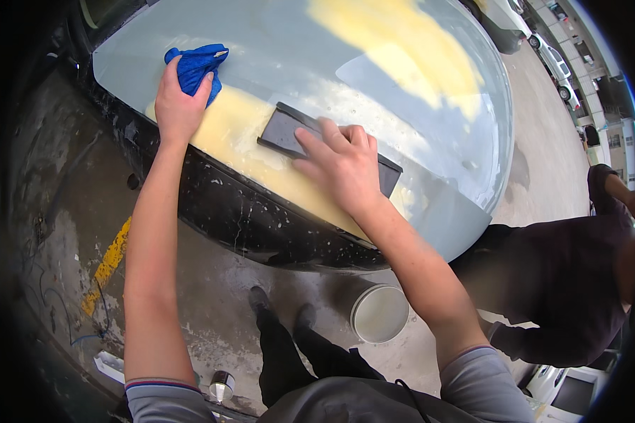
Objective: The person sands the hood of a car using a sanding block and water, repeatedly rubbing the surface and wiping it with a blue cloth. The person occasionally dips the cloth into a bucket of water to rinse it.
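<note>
A blue cloth [199, 65] is bunched in my left hand [180, 107], whose thumb and fingers close on it at the left side of a car hood [268, 49]. My right hand [340, 163] grips a long dark sanding block [281, 134] from above, with some fingers bent and the index finger reaching forward. The block lies flat and slantwise across a pale yellow filler patch [236, 151] near the hood's edge. Whitish smears mark the grey surface around it. What lies under the block is hidden.
Below the hood runs a black, speckled car side [247, 218]. A round white bucket [379, 314] stands on the floor near my feet, and a small can [222, 385] lower left. Another person in dark clothes [564, 275] is close by on the right. Parked cars [554, 60] stand beyond.
</note>
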A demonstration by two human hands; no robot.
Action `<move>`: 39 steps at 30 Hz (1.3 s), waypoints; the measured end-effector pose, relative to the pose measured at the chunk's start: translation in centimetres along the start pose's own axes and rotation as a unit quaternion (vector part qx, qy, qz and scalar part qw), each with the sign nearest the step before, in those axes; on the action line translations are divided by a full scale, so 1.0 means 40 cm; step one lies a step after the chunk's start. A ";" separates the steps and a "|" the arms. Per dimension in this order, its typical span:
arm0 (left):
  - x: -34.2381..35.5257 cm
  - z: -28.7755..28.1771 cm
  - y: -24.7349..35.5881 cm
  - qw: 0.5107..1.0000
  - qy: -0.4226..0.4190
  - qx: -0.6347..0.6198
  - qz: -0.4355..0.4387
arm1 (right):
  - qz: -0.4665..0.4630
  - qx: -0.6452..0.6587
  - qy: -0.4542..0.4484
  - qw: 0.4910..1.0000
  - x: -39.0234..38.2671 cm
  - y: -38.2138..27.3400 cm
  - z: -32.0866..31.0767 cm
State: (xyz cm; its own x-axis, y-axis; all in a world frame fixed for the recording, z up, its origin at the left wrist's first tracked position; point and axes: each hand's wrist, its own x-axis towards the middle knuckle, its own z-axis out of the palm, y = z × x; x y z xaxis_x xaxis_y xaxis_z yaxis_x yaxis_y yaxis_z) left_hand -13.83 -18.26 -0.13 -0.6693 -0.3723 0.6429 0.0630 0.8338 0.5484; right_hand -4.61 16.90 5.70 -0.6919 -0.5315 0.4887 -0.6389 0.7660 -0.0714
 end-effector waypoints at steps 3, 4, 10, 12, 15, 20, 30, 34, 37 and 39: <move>-0.008 -0.004 -0.004 1.000 -0.023 -0.014 -0.015 | -0.001 0.025 0.028 0.999 -0.017 -0.002 0.013; -0.010 -0.018 -0.010 0.999 -0.036 -0.017 -0.024 | -0.008 0.046 0.012 0.999 -0.108 -0.029 -0.009; 0.003 -0.022 -0.012 1.000 -0.011 0.011 -0.016 | -0.029 0.027 -0.001 0.999 -0.083 -0.030 -0.005; 0.004 0.005 0.021 1.000 -0.015 -0.017 -0.019 | 0.001 0.005 0.005 1.000 0.058 -0.005 0.035; -0.015 -0.014 0.001 0.999 -0.037 -0.014 -0.033 | -0.012 0.043 0.022 0.999 -0.051 -0.029 0.010; -0.001 -0.019 -0.014 1.000 -0.011 0.008 -0.017 | -0.027 0.037 -0.011 0.999 -0.239 -0.029 -0.044; -0.003 -0.035 -0.019 1.000 -0.016 0.008 -0.022 | -0.022 0.045 -0.039 0.998 -0.309 -0.030 -0.081; -0.006 -0.011 -0.011 1.000 -0.012 0.016 -0.014 | -0.029 0.029 -0.028 0.999 -0.109 0.023 -0.036; 0.003 0.008 0.007 1.000 -0.015 0.005 -0.017 | -0.027 0.026 0.006 0.999 -0.058 0.052 -0.017; -0.008 -0.016 -0.014 0.999 -0.024 0.003 -0.023 | -0.021 0.047 -0.009 0.999 -0.209 0.017 -0.051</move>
State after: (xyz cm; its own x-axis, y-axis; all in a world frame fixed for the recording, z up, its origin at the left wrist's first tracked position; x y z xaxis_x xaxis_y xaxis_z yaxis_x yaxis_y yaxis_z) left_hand -13.19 -18.88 -0.31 -0.7060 -0.3904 0.5909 0.0275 0.8186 0.5737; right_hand 1.42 22.62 3.33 -0.6686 -0.5697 0.4781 -0.6959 0.7059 -0.1321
